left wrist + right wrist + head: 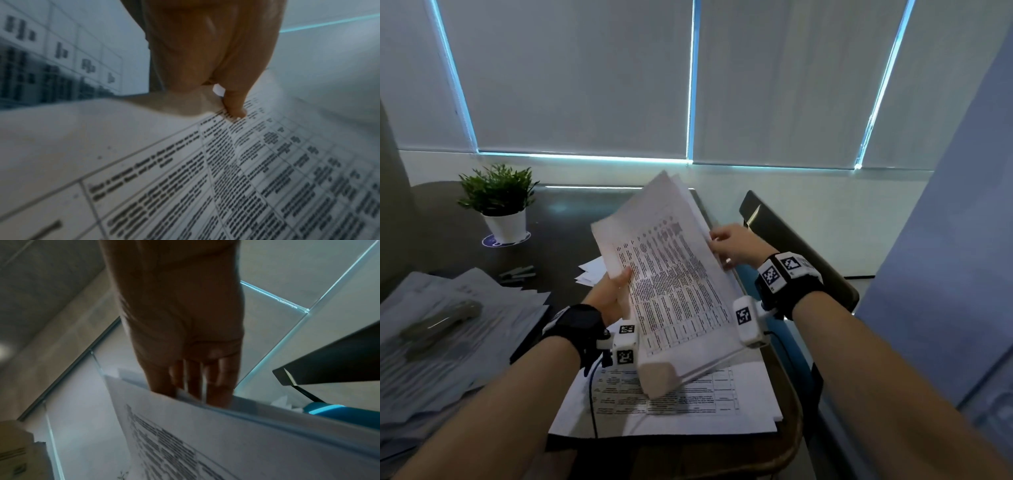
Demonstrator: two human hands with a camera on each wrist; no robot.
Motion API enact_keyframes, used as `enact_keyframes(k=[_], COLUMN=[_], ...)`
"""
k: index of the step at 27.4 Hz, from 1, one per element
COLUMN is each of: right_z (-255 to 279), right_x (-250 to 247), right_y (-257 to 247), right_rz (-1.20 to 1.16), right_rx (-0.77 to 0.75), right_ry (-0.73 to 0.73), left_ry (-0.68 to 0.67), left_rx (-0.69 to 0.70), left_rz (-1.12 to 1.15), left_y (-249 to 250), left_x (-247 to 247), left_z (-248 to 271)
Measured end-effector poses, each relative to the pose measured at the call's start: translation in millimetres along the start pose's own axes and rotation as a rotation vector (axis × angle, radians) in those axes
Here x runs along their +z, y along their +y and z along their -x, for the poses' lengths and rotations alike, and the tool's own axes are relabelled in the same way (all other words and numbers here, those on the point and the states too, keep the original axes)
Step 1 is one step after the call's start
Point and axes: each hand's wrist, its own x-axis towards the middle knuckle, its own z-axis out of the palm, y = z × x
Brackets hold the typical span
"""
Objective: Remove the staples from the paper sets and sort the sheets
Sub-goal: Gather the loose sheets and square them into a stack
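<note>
Paper set (671,274) held up at frame centre, above counter (558,222). Left hand (609,294) pinches its left edge, right hand (732,246) grips right edge, fingers among sheets. Judged midway: loose sheets (671,404) below and pile (458,342) lower left sorted; this set remains.

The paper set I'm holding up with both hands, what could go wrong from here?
The paper set is held only at its edges, left hand and right hand, so loose sheets might slip and mix with the stack below. Its far sheets are fanning apart. A swing left could reach the potted plant.
</note>
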Motion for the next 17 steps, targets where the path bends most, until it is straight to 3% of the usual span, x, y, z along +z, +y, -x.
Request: enact_keyframes(k=[2, 3, 8, 10, 11, 13, 15, 17], right_z=[-0.1, 0.7, -10.1, -12.6, -11.8, -7.9, -6.0, -15.3], right_x=[13.0, 21.8, 53.1, 49.0, 43.2, 27.9, 9.6, -1.8], right_y=[6.4, 10.2, 35.8, 34.7, 31.0, 16.3, -1.8, -10.8], right_rz=[0.296, 0.435, 0.625, 0.734, 0.701, 0.408, 0.011, -0.262], right_rx=[0.076, 0.087, 0.098, 0.079, 0.056, -0.043, -0.118, -0.088], right_ry=[-0.119, -0.094, 0.093, 0.287, 0.439, 0.731, 0.904, 1.042], left_ry=[0.016, 0.026, 0.083, 0.083, 0.093, 0.142, 0.165, 0.182], left_rx=[-0.080, -0.120, -0.174, -0.200, -0.207, -0.195, -0.186, -0.184], left_rz=[-0.023, -0.028, -0.204, -0.241, -0.242, -0.328, -0.381, -0.396], left_y=[-14.6, -21.8, -42.6, -46.6, -48.5, -45.9, -48.2, -48.8], left_x=[-4.8, -6.3, -12.0, -17.2, -19.2, -16.2, -18.0, -17.8], left_z=[-2.9, -2.6, -13.0, -19.0, -20.7, -17.1, -21.3, -21.3])
